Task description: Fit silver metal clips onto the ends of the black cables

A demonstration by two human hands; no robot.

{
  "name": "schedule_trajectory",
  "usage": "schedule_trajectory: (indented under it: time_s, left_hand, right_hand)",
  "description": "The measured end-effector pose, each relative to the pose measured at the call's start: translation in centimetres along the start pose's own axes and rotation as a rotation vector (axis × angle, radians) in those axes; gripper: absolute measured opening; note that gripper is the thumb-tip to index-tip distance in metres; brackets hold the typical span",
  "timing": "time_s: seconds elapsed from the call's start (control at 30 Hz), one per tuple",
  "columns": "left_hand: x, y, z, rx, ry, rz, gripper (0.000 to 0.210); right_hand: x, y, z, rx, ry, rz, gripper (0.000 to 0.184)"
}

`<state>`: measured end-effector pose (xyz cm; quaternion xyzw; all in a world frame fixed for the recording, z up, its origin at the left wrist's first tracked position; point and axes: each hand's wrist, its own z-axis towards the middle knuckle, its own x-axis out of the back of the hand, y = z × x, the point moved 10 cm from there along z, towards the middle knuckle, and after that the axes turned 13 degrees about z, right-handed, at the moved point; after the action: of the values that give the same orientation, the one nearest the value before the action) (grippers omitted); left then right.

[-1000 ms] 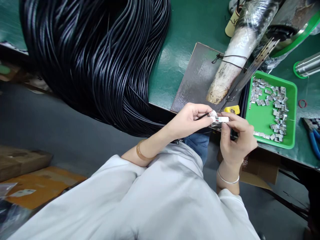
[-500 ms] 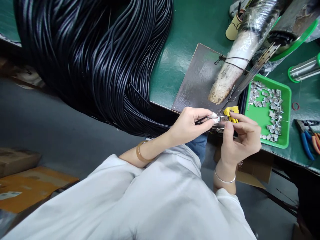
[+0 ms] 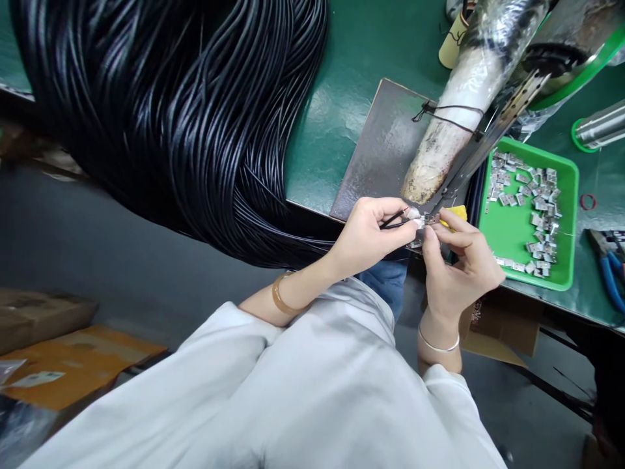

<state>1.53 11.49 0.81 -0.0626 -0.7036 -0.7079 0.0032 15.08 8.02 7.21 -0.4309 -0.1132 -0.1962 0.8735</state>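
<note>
My left hand (image 3: 364, 231) pinches a thin black cable (image 3: 393, 218) near its end, with something pale at the fingertips. Thumb and fingers of my right hand (image 3: 459, 260) are closed on a small silver metal connector (image 3: 430, 220), which meets the cable end between both hands. Just above the fingertips, the thin dark tip of a soldering iron (image 3: 456, 176) points down; I cannot tell whether it touches the connector. Behind my right fingers is a yellow block (image 3: 455, 212), partly hidden.
A big bundle of black cables (image 3: 209, 124) covers the left of the green bench. A plastic-wrapped tube (image 3: 449, 124) slants over a dark plate (image 3: 378, 143). At right are a green tray (image 3: 508, 238) of small metal connectors, a red ring (image 3: 588, 201) and blue-handled pliers (image 3: 608, 273).
My right hand has come left toward my left hand, bringing the connector up against the cable end and closer beneath the iron's tip. The view has shifted slightly.
</note>
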Motion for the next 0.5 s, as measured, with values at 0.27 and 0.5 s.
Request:
schedule_trajectory:
  time_s: [0.27,0.5]
  left_hand:
    - [0.0,0.6,0.1,0.001,-0.048,-0.003,0.023]
    - [-0.7,0.1,0.0,0.033,-0.112,0.051,0.028]
  right_hand:
    - [0.1,-1.3,0.4,0.014,-0.049,-0.042,0.009]
    - [0.1,0.3,-0.4,-0.080,-0.078,-0.007,0.007]
